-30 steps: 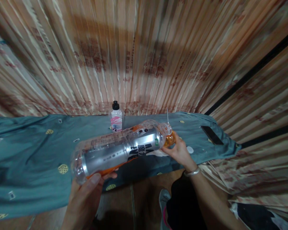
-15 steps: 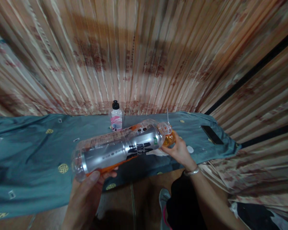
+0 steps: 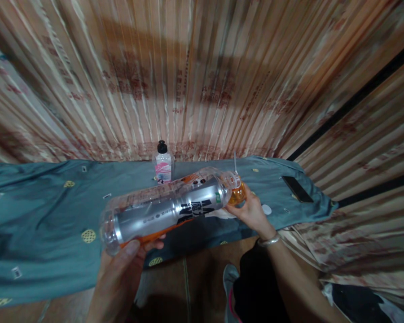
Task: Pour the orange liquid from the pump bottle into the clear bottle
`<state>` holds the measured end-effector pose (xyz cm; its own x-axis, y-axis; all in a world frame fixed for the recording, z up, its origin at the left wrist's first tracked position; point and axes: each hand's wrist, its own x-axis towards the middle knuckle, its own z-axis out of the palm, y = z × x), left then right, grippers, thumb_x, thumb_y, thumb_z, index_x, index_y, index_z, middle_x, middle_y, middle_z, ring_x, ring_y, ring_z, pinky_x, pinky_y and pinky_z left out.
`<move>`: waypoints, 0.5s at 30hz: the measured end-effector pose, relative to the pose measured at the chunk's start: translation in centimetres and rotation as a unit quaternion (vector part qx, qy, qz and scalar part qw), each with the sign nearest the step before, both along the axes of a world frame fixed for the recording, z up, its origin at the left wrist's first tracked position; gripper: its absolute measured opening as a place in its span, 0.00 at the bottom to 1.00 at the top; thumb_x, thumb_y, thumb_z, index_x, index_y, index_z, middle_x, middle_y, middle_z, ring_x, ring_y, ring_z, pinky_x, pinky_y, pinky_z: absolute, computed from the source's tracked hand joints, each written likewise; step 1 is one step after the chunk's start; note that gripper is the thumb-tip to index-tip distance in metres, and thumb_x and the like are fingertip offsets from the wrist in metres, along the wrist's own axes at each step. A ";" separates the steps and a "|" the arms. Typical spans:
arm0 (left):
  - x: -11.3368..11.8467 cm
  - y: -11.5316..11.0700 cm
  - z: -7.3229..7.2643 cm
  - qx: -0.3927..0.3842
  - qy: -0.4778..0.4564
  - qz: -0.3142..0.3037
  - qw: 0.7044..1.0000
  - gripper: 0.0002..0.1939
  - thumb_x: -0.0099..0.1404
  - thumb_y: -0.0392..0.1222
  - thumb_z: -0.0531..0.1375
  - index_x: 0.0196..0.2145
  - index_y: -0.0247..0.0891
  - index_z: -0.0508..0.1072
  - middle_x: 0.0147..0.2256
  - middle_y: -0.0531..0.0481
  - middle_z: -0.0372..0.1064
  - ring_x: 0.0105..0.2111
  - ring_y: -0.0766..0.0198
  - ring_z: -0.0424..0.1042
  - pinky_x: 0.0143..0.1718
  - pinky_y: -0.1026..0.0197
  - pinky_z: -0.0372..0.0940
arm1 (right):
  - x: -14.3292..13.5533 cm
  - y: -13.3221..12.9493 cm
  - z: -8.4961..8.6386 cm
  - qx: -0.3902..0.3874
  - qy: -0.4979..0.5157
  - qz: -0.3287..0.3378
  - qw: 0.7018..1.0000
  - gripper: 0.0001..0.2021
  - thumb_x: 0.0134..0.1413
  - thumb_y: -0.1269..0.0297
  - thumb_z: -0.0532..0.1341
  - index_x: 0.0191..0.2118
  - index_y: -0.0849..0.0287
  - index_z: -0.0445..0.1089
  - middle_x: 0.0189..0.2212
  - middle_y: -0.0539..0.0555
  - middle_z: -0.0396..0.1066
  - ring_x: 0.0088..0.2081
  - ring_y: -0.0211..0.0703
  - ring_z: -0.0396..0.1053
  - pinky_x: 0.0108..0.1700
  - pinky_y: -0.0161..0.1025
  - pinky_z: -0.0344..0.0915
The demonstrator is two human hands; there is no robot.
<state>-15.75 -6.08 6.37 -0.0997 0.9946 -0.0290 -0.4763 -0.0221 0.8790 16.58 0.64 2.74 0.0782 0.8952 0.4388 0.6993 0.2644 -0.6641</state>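
Note:
A large clear plastic bottle [image 3: 161, 211] with a silver and orange label lies tilted across the middle of the view, its neck toward the right. My left hand [image 3: 128, 255] is closed under its base end, with the thumb up along the side. My right hand [image 3: 249, 211] is wrapped round a small clear container [image 3: 237, 195] with amber liquid in it. The bottle's mouth meets the top of that container; whether liquid is flowing cannot be made out. A thin pale stick or straw [image 3: 235, 162] stands up behind the bottle's neck.
A squeeze bottle [image 3: 163, 168] with a black cap and pink label stands at the back of the green cloth [image 3: 54, 215]. To the right lie a dark phone [image 3: 296, 189] and a white round disc [image 3: 266, 209]. Patterned curtains [image 3: 195, 80] hang behind and at the right.

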 end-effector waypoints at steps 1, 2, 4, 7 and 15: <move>0.0 0.0 0.0 0.002 -0.001 0.000 1.000 0.12 0.58 0.51 0.74 0.25 0.42 0.84 0.28 0.47 0.83 0.33 0.52 0.82 0.35 0.54 0.79 | 0.0 0.0 0.0 0.000 -0.001 0.001 1.000 0.32 0.48 0.51 0.73 0.58 0.57 0.69 0.50 0.61 0.82 0.49 0.58 0.81 0.54 0.53 0.77; -0.1 0.0 0.0 0.002 -0.002 0.003 1.000 0.12 0.58 0.51 0.74 0.25 0.42 0.84 0.28 0.47 0.83 0.33 0.52 0.82 0.35 0.54 0.79 | 0.0 0.0 0.0 0.001 -0.002 0.000 1.000 0.32 0.48 0.51 0.73 0.58 0.56 0.70 0.50 0.60 0.82 0.49 0.58 0.81 0.54 0.53 0.76; -0.1 0.1 -0.1 -0.002 -0.008 0.010 1.000 0.12 0.56 0.50 0.76 0.25 0.41 0.83 0.28 0.47 0.82 0.32 0.51 0.82 0.33 0.54 0.79 | 0.0 0.0 0.0 0.001 -0.004 -0.004 1.000 0.32 0.47 0.52 0.73 0.58 0.56 0.70 0.50 0.60 0.82 0.49 0.59 0.81 0.54 0.54 0.76; 0.0 0.1 0.1 -0.010 -0.019 0.020 1.000 0.12 0.53 0.48 0.77 0.25 0.41 0.82 0.27 0.48 0.82 0.30 0.52 0.81 0.31 0.55 0.78 | -0.1 0.0 0.1 -0.003 -0.004 -0.006 1.000 0.32 0.47 0.51 0.73 0.57 0.57 0.70 0.50 0.60 0.82 0.49 0.59 0.81 0.54 0.53 0.77; 0.5 0.1 0.5 0.002 -0.027 0.033 0.999 0.12 0.53 0.46 0.77 0.32 0.43 0.82 0.31 0.51 0.83 0.30 0.54 0.81 0.30 0.57 0.78 | 0.0 0.0 0.0 -0.003 -0.004 -0.008 1.000 0.34 0.46 0.51 0.74 0.58 0.57 0.70 0.49 0.60 0.82 0.48 0.59 0.81 0.53 0.53 0.77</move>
